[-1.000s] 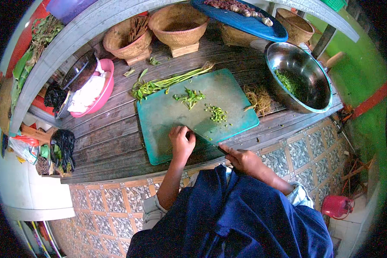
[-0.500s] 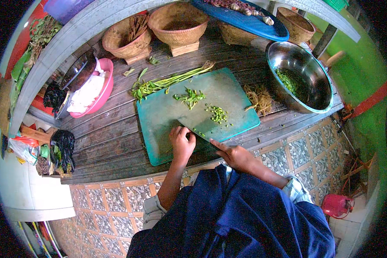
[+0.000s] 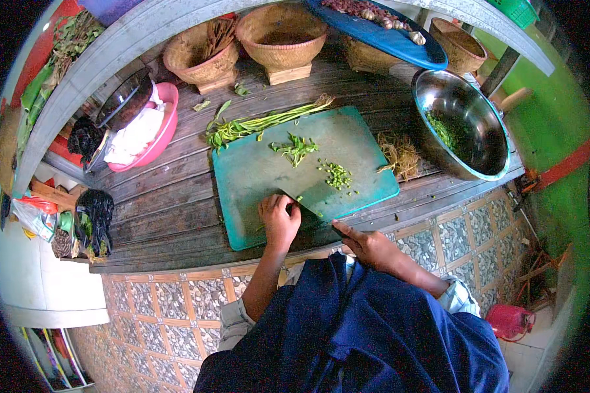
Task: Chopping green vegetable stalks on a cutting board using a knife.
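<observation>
On the teal-edged cutting board point(image 3: 242, 177), my right hand point(image 3: 368, 249) is closed around the handle of a knife point(image 3: 306, 205), index finger stretched along it. The blade points up and left, beside the curled fingers of my left hand point(image 3: 280, 221). Those fingers are closed; what they pinch is hidden. Small chopped green pieces point(image 3: 336, 175) lie just beyond the blade, a few close to it. Farther up the board is a little heap of leafy sprigs point(image 3: 295, 149). Long green stems with leaves point(image 3: 262, 124) rest along the board's far edge.
Right of the board lies a clump of pale roots point(image 3: 400, 156), then a steel bowl point(image 3: 462, 124) with chopped greens. Behind stand woven baskets point(image 3: 283, 49) and a blue tray point(image 3: 380, 36) with garlic. A pink basin point(image 3: 167, 128) sits left on the slatted wooden table point(image 3: 157, 203).
My right hand and the knife have moved slightly right and back toward me. My left hand stays almost in place. The whole view has shifted a little.
</observation>
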